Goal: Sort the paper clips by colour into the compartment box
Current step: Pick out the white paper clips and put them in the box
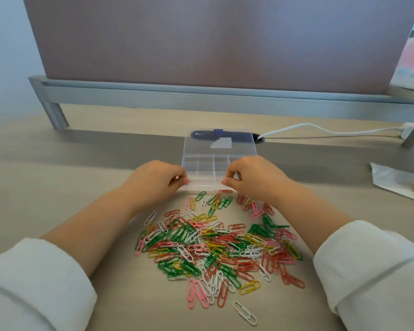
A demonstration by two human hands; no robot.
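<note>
1. Clips everywhere on the head camera: one big loose heap of paper clips [215, 244] sprawls across the desk [58, 187] between the two forearms. There are far too many to count.
2. Colour tally is five: green, red, pink, white and yellow, all tangled together.
3. Stragglers now. One white clip [245, 312] lies alone nearest the camera, apart from the heap. Two pink clips [196, 293] lie side by side at the heap's near edge. One red clip [225, 191] lies just beside the box's front wall.
4. One compartment box [208, 168], clear plastic, sits just beyond the heap. Its lid [220, 145] is laid open flat behind it. Dividers show inside, but the number of compartments is too faint to count.
5. Two hands are in play, both at the box's near edge.
6. Left hand [158, 180] has its knuckles up and its fingers curled in, gripping the box at the near left corner.
7. Right hand [253, 177] mirrors it, with thumb and forefinger pinching the front wall near the right corner.
8. Both forearms are bare and angle inward, with one white rolled sleeve [34, 283] on each arm.
9. Further off are one white cable [320, 130] behind the box, one sheet of paper [392, 180] on the right, and one brown partition panel [201, 39] along the back.
</note>
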